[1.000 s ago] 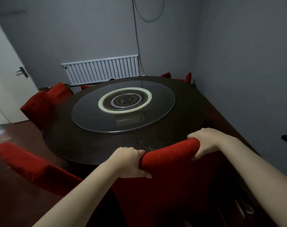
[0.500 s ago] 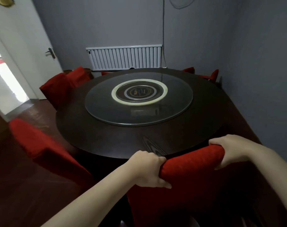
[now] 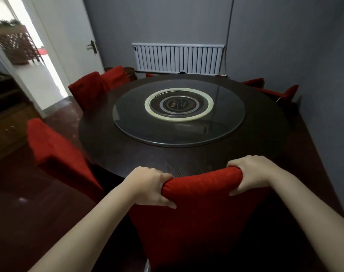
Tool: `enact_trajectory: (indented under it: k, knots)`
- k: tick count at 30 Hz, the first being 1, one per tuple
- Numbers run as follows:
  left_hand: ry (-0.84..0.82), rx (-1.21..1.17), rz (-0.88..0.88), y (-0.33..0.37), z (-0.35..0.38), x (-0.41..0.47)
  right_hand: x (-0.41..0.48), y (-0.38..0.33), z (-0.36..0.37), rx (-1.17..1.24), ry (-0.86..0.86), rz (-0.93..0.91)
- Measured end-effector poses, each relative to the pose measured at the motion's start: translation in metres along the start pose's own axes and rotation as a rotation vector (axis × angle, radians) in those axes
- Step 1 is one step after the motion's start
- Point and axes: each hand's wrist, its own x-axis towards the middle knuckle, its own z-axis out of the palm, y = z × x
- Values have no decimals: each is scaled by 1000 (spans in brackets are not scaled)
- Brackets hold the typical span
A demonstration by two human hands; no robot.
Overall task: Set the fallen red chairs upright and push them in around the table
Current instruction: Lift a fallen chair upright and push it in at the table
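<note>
A grey-walled room holds a round dark table (image 3: 112,146) with a glass turntable (image 3: 179,112) at mid-frame, a white radiator (image 3: 179,58) behind it. At bottom centre stands an upright red chair (image 3: 196,216), its back against the table's near edge. The left hand (image 3: 149,186) and right hand (image 3: 251,173) grip its top corners. Other red chairs (image 3: 55,152) ring the left and far right; their legs are hidden, so they may be tilted.
</note>
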Motion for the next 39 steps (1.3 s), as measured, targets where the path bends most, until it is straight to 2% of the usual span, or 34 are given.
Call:
enact_trajectory:
  k: [4,8,12,15,19,21,24,26,39]
  knots:
    - [40,23,-33,5,2,-6,-7,3,13,-6,172,-34]
    - [172,105,-29,16,14,-23,-20,5,39,30,366,-65]
    - [375,130,-45,44,41,-51,-30,13,59,-99,377,-160]
    - [470,135,-81,72,52,-51,-30,29,59,-191,314,-175]
    - [491,143,-113,107,60,-30,-27,60,53,-233,195,-91]
    - [516,150,-120,99,63,-21,-22,62,57,-207,277,-79]
    - [568,161,-70,76,73,-25,-14,55,77,-191,491,-183]
    - [591,195,-58,73,79,-29,-17,52,85,-198,551,-197]
    - [483,201,-32,92,102,-82,-63,22,140,-190,598,-218]
